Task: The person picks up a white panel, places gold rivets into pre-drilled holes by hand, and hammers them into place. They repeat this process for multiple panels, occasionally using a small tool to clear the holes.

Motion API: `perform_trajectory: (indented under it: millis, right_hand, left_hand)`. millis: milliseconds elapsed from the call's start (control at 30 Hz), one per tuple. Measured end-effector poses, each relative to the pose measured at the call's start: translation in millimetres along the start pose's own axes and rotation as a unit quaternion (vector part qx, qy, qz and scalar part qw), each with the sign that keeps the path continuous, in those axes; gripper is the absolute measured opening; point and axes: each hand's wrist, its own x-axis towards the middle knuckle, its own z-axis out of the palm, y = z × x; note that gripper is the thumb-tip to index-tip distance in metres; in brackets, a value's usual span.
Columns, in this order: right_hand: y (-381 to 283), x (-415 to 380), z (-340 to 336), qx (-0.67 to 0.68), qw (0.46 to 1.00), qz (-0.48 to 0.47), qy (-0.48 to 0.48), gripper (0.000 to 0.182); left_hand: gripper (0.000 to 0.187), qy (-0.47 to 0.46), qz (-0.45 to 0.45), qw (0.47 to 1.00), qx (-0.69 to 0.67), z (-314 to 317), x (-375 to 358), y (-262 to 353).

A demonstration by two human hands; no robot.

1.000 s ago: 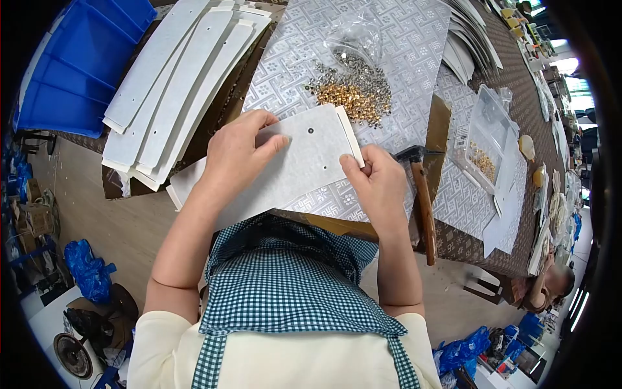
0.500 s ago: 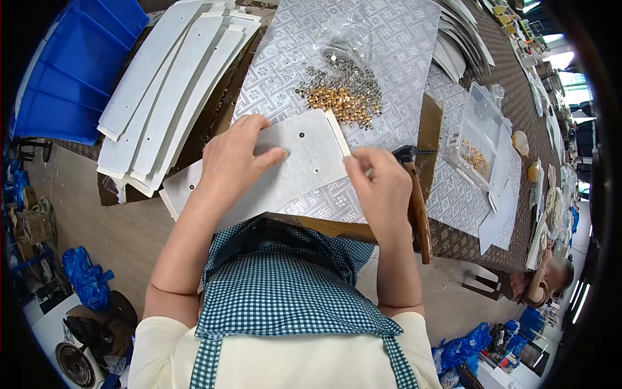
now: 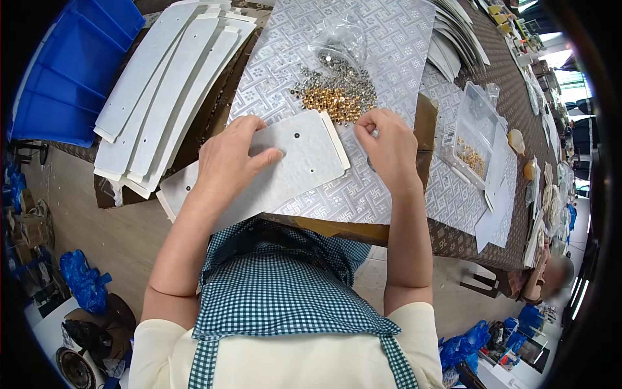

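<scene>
White panel laid on the near side of the metal-piece pile, one hand rested on it.
It is set close to the pile, and three dark spots and a second pale edge at its right end are shown. Its left part is covered by the left hand, thumb and forefinger spread apart; whether its far edge is gripped cannot be told. The right hand is held apart from the left, just beside the pile's near right edge, fingers curled toward the thumb; whether a piece is pinched cannot be told. Beyond the pile a clear bag is placed; well to its left, stacked white strips; to its right, a clear plastic box.
</scene>
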Motion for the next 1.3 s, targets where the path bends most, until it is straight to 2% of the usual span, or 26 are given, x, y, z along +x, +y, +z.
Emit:
perform_trajectory:
  millis: [200, 300, 400, 433, 633, 733, 833, 1133, 1233, 1300]
  right_hand:
    - [-1, 2, 0, 0.022, 1.000, -0.018, 0.006, 0.003]
    - [-11, -5, -3, 0.160, 0.983, -0.047, 0.079, 0.006]
    - [-20, -24, -13, 0.228, 0.972, 0.055, -0.027, 0.009]
    - [-32, -31, -17, 0.245, 0.968, 0.042, -0.024, 0.010]
    - [-54, -47, -9, 0.203, 0.975, -0.037, -0.082, 0.012]
    - [-49, -49, 10, 0.156, 0.982, -0.101, -0.041, 0.011]
    - [-50, -50, 21, 0.136, 0.986, -0.094, -0.037, 0.009]
    - [-49, -52, 23, 0.192, 0.978, -0.063, -0.048, 0.012]
    - [-47, -53, 18, 0.247, 0.967, -0.047, -0.023, 0.010]
    - [-44, -58, 1, 0.229, 0.972, -0.040, 0.041, 0.008]
  left_hand:
    - [0.048, -0.009, -0.001, 1.000, 0.007, 0, 1, -1]
    - [0.048, -0.014, -0.001, 1.000, 0.001, -1, 1, -2]
    - [0.048, -0.015, 0.003, 1.000, 0.010, -1, 1, -2]
    - [0.047, -0.014, 0.008, 1.000, 0.008, -1, 1, -2]
    - [0.048, -0.006, 0.023, 1.000, 0.005, 0, 1, -3]
    - [0.048, -0.008, 0.021, 1.000, 0.009, 0, 1, -4]
    - [0.048, -0.008, 0.022, 1.000, 0.011, 0, 1, -3]
    - [0.048, -0.008, 0.023, 1.000, 0.005, 0, 1, -3]
    - [0.047, -0.004, 0.020, 1.000, 0.003, 1, 1, -4]
    - [0.047, -0.008, 0.005, 1.000, -0.001, 0, 1, -3]
